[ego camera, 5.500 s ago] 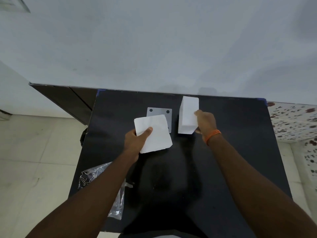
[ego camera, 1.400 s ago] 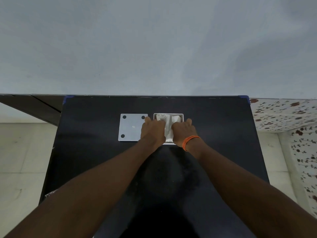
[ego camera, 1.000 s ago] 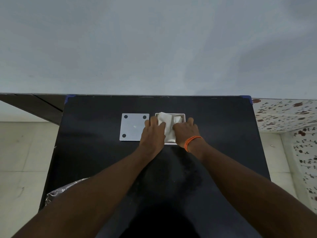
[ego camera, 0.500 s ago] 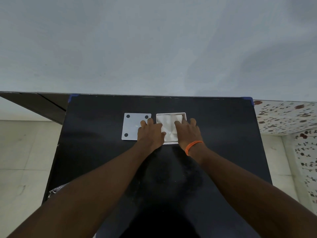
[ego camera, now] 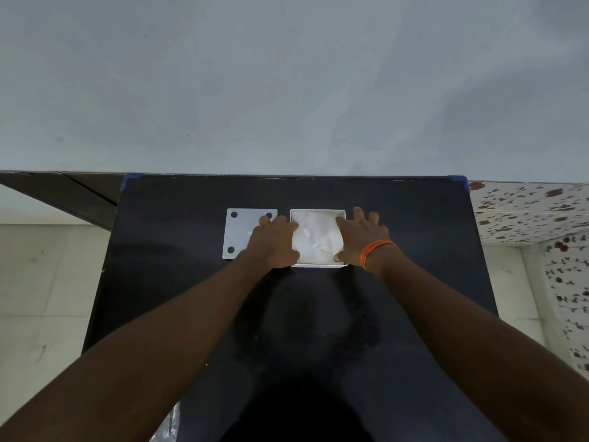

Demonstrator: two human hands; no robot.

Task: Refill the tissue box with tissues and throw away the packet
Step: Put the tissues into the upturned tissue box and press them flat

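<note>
Right now I have both hands at the tissue box, which sits open-topped toward the far middle of the black table, with the tissues already down inside its white walls. My left hand rests against the box's left wall, fingers loosely curled and clamped on nothing that I can see; part of it overlaps the flat grey lid lying just beside the box on the left. My right hand is spread, fingers apart, draped over the right rim with the thumb at the near corner, steadying or pressing but not gripping.

I judge the tissues to be very light, soft and easily creased; the top sheet looks rumpled, so I would press with flat palms and never pinch or drag, since a pinched sheet could tear or pull the stack up with it. The box looks rigid but light, likely to skate on the smooth tabletop, so it wants holding by its two opposite walls. The lid seems thin, stiff and flat on the surface; I would take it by an edge, perhaps sliding it to get a fingertip under.

At the bottom edge, near my left forearm, a bit of clear crinkled plastic shows, probably the packet, though too little is in view to be sure. It should be featherlight and slippery, best scrunched in a fist.
</note>
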